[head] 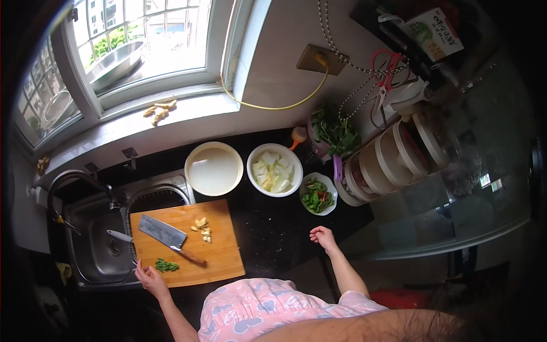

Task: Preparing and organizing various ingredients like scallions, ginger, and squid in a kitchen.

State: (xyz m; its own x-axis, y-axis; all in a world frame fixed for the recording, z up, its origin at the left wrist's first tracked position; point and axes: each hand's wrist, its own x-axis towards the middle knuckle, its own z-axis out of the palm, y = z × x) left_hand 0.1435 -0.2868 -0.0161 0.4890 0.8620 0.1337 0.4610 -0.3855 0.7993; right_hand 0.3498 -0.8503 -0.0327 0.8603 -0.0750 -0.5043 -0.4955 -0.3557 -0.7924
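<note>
My left hand (150, 280) is at the near left corner of a wooden cutting board (213, 273), fingers bent at its edge; whether they grip it is unclear. A cleaver (162, 231) with a wooden handle lies across the board. Chopped green pieces (166, 265) sit beside my left hand, and peeled garlic or ginger pieces (201, 223) lie farther right. My right hand (323, 238) hovers over the black counter with loosely bent fingers, nothing visible in it. Closest to it is a white bowl (304, 188) of green and red cut peppers (317, 197).
Behind the board stand a bowl of whitish liquid (213, 169) and a white bowl (256, 190) of pale cut vegetable chunks (273, 169). The board overlaps a steel sink (96, 256) with a faucet (72, 173). At right are stacked round containers (386, 156), leafy greens (337, 132) and hanging red-handled scissors (386, 79).
</note>
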